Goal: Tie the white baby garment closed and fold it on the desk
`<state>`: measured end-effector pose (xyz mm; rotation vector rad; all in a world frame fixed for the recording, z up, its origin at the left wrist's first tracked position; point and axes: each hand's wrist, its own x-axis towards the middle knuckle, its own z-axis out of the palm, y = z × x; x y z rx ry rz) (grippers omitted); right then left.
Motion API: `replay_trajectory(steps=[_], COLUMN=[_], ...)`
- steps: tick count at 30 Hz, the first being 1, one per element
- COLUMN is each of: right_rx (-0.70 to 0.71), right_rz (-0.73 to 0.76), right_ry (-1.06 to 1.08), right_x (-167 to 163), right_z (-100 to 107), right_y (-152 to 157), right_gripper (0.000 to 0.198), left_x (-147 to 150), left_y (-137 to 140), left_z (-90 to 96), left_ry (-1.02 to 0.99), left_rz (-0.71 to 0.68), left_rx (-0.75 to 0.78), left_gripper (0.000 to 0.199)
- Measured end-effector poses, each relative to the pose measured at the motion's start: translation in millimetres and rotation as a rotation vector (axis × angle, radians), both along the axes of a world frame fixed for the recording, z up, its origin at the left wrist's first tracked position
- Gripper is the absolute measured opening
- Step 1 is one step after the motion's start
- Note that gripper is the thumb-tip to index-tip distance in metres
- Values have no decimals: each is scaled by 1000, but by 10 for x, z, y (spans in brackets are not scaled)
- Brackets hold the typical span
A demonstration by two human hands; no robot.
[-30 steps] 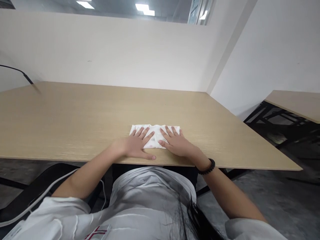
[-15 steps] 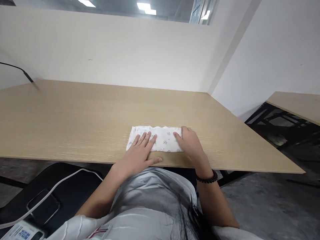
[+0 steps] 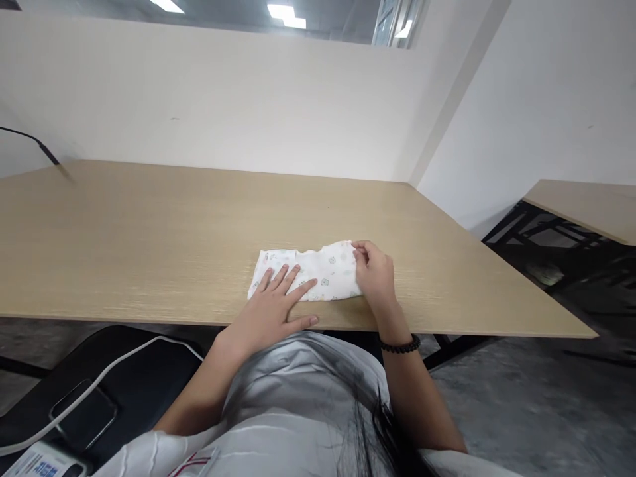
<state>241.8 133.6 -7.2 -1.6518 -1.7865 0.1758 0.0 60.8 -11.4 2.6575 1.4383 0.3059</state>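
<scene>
Head view: your left hand (image 3: 271, 313), fingers spread, presses the cloth (image 3: 334, 270); your right hand (image 3: 376, 275) pinches its end, seemingly lifting; next needs steady left pressure.

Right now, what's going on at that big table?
A person has both bare hands on a white cloth strip printed with small pictures, close to the near edge of a pale, wood-look table. The left hand lies spread, its fingers over the left part of the cloth. The right hand, with a black beaded bracelet on its wrist, pinches the far right corner, which looks slightly raised.
</scene>
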Motion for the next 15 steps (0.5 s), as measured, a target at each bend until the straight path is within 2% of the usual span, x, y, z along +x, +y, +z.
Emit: replay_trajectory(steps=[5,7,10,12,15], right_rx=[-162,-154,-63,-56,-206], right_rz=[4,-10,-66,-38,67], right_ry=[-228,-272,-268,-281,-337], right_x=[81,95,75,43,-6], right_z=[-71,-95,-117,-132,-150], right_y=[12,17,5,-20,-67], right_gripper=[40,44,51,54,58], left_x=[-49,-63,-66,-60,-58], left_y=[-36,-36,-23,-12,2], left_z=[52,55,48,52,74], left_ry=[22,34,47,50,50], left_rz=[-5,-13,-17,-16,-22], left_rx=[1,10,20,18,-3], left_gripper=[74,74,75,76,78])
